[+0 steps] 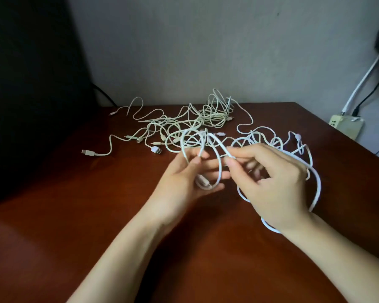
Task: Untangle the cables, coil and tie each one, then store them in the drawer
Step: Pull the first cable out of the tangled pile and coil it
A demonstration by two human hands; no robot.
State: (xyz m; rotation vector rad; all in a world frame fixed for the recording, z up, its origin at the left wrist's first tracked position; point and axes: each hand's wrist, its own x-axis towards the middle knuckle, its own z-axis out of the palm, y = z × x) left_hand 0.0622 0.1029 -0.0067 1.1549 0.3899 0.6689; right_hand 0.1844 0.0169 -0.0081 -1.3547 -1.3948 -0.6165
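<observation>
A person is working at a dark reddish wooden table [74,237], holding a white cable [220,169] just above it. The left hand [184,178] is curling its fingers through several loops, thumb and forefinger pinching one strand. The right hand [271,182] is pinching another stretch between thumb and forefinger, while a wider loop is hanging round its wrist. Behind the hands, a tangle of pale cables [214,115] is sprawling across the table, plugs trailing outward. The cable is looking light, limp and smooth, likely to spring loose. Gripping near a plug end and feeding it through seems wisest.
</observation>
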